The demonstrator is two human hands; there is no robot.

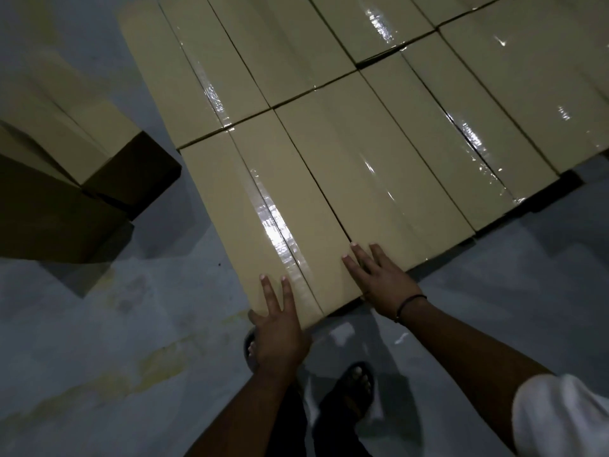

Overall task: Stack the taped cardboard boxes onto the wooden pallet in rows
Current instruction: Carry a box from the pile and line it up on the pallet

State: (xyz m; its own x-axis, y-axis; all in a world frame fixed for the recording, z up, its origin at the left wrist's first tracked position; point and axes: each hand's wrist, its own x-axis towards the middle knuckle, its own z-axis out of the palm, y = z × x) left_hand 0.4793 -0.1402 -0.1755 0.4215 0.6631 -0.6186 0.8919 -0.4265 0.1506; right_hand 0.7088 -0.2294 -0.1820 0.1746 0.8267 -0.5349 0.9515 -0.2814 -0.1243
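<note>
A long tan cardboard box (263,206) with shiny clear tape down its middle lies at the near left corner of a stack of like boxes. My left hand (280,321) lies flat on its near end, fingers straight. My right hand (379,282) rests flat at the near end where this box meets the neighbouring box (379,179). Several more taped boxes (494,94) fill rows behind and to the right. The pallet under them is hidden, apart from a dark gap along the near edge (527,206).
Other cardboard boxes (66,153) are piled on the grey floor at the left. A bare strip of floor (184,258) separates that pile from the stack. My sandalled feet (356,387) stand just below the near box end.
</note>
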